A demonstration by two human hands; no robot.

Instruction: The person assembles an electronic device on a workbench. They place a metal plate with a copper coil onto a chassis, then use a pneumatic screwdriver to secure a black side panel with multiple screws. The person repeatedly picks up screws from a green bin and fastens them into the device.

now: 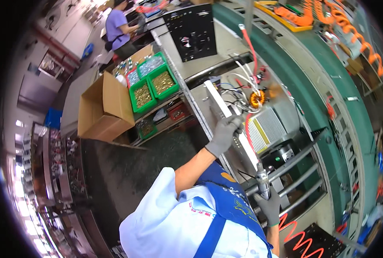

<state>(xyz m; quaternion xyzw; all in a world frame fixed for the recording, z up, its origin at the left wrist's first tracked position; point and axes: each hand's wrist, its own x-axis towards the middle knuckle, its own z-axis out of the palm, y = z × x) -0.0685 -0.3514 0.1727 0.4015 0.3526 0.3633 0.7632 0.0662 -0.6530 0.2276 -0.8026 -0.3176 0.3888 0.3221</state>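
My left hand (227, 134), in a grey glove, is at the white front panel (217, 99) of an open electronics chassis. Its fingers are bent together at the panel's edge; whatever they pinch is too small to make out. A silver power screwdriver (264, 182) is gripped in my gloved right hand (269, 206), its tip pointing up beside the chassis's near end. Inside the chassis are an orange-wound ring coil (257, 99), a finned silver block (272, 124) with a yellow strip, and a black round part (284, 154). A red cable (248, 133) bends past my left fingers.
Metal rollers (301, 174) lie right of my right hand, above a red coiled hose (301, 241). Green bins (163, 82) of small brass-coloured parts and an open cardboard box (105, 107) stand left. A black panel (191, 32) stands farther off; another person (119, 30) works beyond.
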